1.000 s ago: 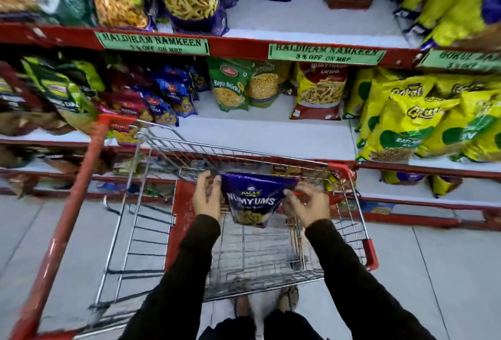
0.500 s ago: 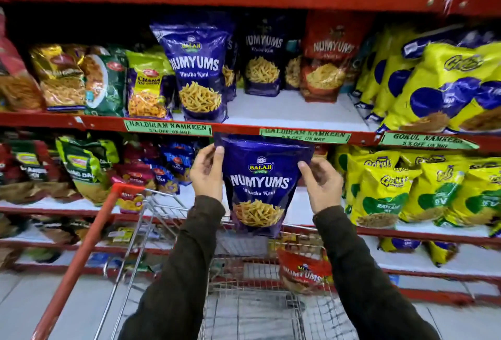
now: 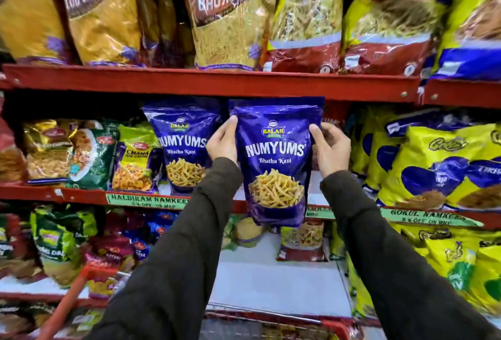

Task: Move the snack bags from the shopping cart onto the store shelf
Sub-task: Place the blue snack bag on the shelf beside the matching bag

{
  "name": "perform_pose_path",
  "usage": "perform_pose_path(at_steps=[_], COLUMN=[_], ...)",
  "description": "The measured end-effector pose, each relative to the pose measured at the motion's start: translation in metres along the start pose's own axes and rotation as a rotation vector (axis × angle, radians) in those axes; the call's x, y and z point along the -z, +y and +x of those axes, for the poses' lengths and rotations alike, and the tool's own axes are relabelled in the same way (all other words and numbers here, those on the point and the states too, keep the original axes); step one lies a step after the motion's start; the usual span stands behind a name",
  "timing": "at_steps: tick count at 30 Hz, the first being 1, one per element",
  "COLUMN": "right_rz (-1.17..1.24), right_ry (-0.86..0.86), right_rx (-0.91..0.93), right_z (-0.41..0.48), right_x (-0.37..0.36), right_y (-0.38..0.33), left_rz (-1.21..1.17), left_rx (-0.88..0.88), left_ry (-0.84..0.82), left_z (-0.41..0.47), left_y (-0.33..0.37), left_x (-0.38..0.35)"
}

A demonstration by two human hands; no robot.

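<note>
I hold a purple Numyums snack bag (image 3: 275, 160) upright in front of the middle store shelf (image 3: 81, 194). My left hand (image 3: 223, 141) grips its left edge and my right hand (image 3: 329, 147) grips its right edge, both near the top. The bag's bottom hangs just below the shelf's red front lip. A matching purple Numyums bag (image 3: 183, 150) stands on the shelf directly to the left. Only the shopping cart's red handle (image 3: 63, 310) and wire rim (image 3: 271, 323) show at the bottom.
Yellow and blue bags (image 3: 439, 166) crowd the shelf to the right, green and gold packs (image 3: 73, 155) to the left. Large bags (image 3: 227, 14) fill the upper shelf (image 3: 211, 80). White shelf board (image 3: 271, 280) shows on the lower shelf below the held bag.
Both hands have lifted the purple bag out of the cart and up to the middle shelf's height. My view has tilted upward, so the cart has dropped to the bottom edge.
</note>
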State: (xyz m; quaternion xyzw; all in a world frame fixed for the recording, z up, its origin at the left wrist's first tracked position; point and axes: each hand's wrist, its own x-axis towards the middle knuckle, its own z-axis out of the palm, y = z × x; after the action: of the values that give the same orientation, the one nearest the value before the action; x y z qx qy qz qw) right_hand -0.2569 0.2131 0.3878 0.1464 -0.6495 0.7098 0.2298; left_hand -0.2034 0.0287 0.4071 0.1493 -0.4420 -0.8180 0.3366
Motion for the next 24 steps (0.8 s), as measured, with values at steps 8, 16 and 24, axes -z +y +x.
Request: perform_pose_path(at_steps=[8, 16, 24], right_rz=[-0.018, 0.108, 0.024], right_ry=[0.038, -0.115, -0.298], right_rx=[-0.086, -0.355, -0.491], right_z=[0.072, 0.076, 0.043], right_x=[-0.031, -0.061, -0.068], right_y=[0.027, 0.054, 0.088], left_rz=[0.159, 0.164, 0.261], left_rx=[0.098, 0.136, 0.089], left_ry=[0.027, 0.134, -0.058], left_z=[0.061, 0.088, 0.091], left_y=[0.001, -0.019, -0.069], left_x=[-0.039, -0.040, -0.007])
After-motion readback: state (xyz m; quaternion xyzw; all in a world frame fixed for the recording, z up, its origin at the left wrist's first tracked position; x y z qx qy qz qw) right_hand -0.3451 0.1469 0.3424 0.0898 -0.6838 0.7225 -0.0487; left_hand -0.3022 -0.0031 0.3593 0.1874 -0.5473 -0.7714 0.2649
